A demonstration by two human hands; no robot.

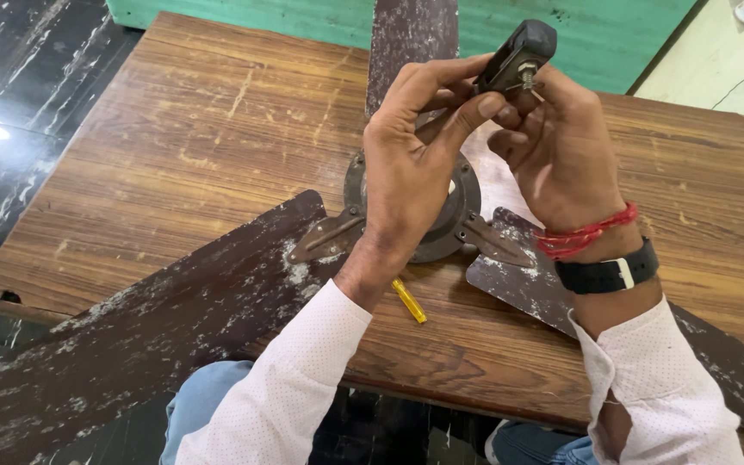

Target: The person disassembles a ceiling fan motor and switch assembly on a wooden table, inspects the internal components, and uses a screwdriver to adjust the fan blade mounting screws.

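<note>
Upper centre of the frame: the left hand [411, 164] and right hand [557, 151] both pinch a small black part [517, 56] with a bolt, above a ceiling fan's hub [462, 215], mostly hidden. 3 worn blades [157, 336] run off-frame across the wooden table [191, 129]; a yellow handle [409, 300] peeks out.

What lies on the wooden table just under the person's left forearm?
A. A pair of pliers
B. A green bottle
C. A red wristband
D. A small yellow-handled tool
D: a small yellow-handled tool lies on the table beside the fan hub, partly hidden by the left hand and its forearm.
</note>
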